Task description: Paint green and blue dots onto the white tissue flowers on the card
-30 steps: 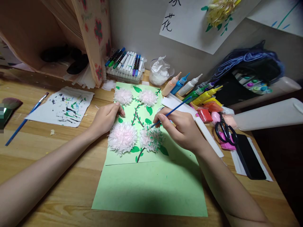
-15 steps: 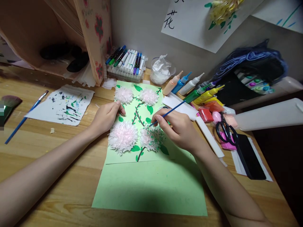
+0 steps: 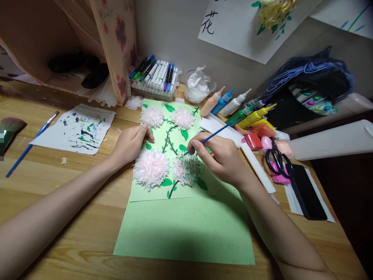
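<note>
Green-speckled flower [image 3: 186, 171]: near middle of green sheet [image 3: 183, 229]. Blue brush [image 3: 215, 133] above sheet, tip at flower's far edge; right hand [image 3: 223, 156] has its grip pinched on the handle. Left hand [image 3: 131, 140] at sheet's left edge, fingers curled; cannot tell whether that grip is closed. Paint bottles [image 3: 233, 106] beyond sheet's far right corner; paint-marked cloth [image 3: 77, 136] left of sheet, on bench [image 3: 84, 237].

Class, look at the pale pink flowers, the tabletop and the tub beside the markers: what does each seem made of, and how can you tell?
Flowers: probably tissue or crepe paper, matte; thin, frilled edges show.
Tabletop: wood or wood-look laminate, fairly smooth; brown grain lines run across it.
Tub: likely plastic, clear and shiny, though glass is possible; its white contents show through.
</note>
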### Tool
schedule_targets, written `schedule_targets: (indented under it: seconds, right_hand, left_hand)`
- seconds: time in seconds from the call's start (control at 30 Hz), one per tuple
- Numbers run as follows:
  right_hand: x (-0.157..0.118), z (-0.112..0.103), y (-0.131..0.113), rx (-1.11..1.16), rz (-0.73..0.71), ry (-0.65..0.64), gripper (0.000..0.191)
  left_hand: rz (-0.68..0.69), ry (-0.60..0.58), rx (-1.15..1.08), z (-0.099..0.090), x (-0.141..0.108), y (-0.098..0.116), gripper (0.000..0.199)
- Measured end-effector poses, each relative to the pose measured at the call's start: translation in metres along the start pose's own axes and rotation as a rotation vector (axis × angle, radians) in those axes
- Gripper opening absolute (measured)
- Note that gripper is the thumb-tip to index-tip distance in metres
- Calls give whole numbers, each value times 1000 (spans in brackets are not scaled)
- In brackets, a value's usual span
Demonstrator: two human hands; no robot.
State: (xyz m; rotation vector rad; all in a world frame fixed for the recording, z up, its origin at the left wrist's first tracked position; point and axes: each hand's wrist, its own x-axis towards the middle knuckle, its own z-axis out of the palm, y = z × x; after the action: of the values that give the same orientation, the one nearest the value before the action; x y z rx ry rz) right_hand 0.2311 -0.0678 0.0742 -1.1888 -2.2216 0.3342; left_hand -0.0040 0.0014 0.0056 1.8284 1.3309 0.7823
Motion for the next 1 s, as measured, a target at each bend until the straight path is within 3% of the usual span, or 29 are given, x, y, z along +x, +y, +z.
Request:
schedule_targets:
  seconds: [0.2,0.27,0.37,0.53,0.73,0.87,1.0]
  right_hand:
    - [-1,-27,12,-40,215,169,44]
    - [0,-36,20,-114,312,140,45]
    - [3,-38,31,-213,389,0,44]
    - [6,-29,39,-204,388,-120,39]
    - [6,-30,40,-193,390,-37,38]
    - [6,-30,42,-199,387,-80,38]
    - [4,-30,29,-85,377,110,42]
  left_hand:
    - [-24,-4,-2,0,1,1,49]
    - [-25,-6,-13,0,1,1,48]
    - [-21,-7,-19,0,0,1,48]
    - [9,0,6,-1,0,-2,50]
    - [24,17,6,-1,0,-4,50]
    - [22,12,12,0,0,-3,51]
    - [12,5,0,0,0,-3,50]
